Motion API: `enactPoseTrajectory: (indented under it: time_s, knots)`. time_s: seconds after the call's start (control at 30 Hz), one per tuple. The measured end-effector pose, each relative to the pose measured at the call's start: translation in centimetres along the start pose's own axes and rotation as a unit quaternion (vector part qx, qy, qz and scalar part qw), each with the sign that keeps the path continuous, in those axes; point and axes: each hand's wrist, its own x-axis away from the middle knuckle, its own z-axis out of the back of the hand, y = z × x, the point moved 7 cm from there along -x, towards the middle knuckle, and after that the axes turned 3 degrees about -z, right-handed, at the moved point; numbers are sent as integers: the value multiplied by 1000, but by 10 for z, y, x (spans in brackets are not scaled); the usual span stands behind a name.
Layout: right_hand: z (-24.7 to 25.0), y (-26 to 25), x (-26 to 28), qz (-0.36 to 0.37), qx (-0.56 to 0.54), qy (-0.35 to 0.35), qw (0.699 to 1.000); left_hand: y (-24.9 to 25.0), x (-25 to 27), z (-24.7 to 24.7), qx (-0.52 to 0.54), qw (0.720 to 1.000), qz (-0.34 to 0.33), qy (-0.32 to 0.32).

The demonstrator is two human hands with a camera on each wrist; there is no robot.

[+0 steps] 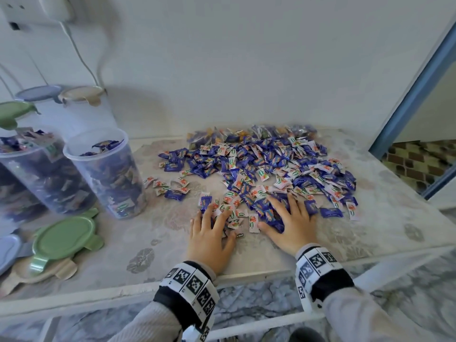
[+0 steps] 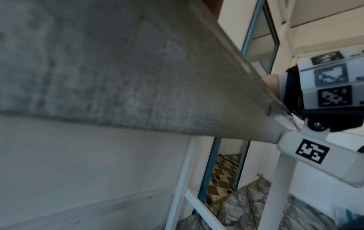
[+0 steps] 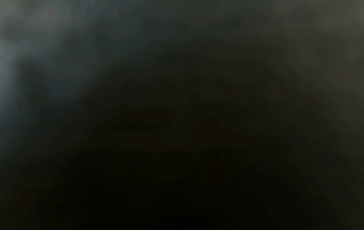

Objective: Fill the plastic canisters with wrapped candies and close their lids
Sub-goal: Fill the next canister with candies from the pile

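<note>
head: left hand point(image 1: 209, 233) and right hand point(image 1: 291, 223), fingers spread flat on blue-and-white wrapped candies point(image 1: 259, 174) heaped on worktop point(image 1: 148, 243), clear plastic canisters point(image 1: 108, 174) left | left wrist: only worktop underside, right wristband | right wrist: dark

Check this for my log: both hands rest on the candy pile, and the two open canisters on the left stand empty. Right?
Not quite. The head view shows both open canisters nearly full of wrapped candies, not empty. The left hand and right hand do rest on the candy pile.
</note>
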Motion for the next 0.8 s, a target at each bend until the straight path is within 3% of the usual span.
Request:
enactPoseTrajectory:
  time_s: [0.1,0.2,0.37,0.47,0.67,0.8]
  knots:
    - [-1,-10,2,30,-5,28,999,5,2,5,22,998,-30,45]
    - [6,-16,5,73,-64,91,991,7,3,4,8,1000,-25,17]
    - [13,-20,10,115,-99,180,972,7,5,15,15,993,-28,117]
    - [15,-21,12,124,-105,196,967,8,5,14,1,991,-37,130]
    - [23,-9,15,90,-169,255,948,4,3,16,28,987,-56,146]
    - [28,1,18,52,-262,259,928,10,5,23,9,987,-70,147]
